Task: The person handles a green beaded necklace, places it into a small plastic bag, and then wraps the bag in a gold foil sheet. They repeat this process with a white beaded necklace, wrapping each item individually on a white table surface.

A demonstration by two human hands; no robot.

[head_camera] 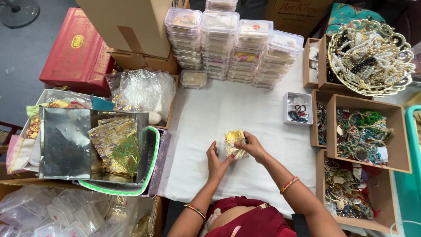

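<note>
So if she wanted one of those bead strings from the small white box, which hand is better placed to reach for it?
Probably the right hand. It holds the top of the small gold foil pouch on the side toward the small white box of bead strings. The left hand steadies the pouch from below, on the far side.

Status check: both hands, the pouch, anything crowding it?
Left hand and right hand both grip the small gold pouch, held over the white cloth. Nothing crowding; small white box sits apart.

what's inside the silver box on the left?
The silver box holds gold pouches and a green pouch lying on top. Anything beneath them, and the box floor, is covered. Its shiny flap hides the left part.
</note>
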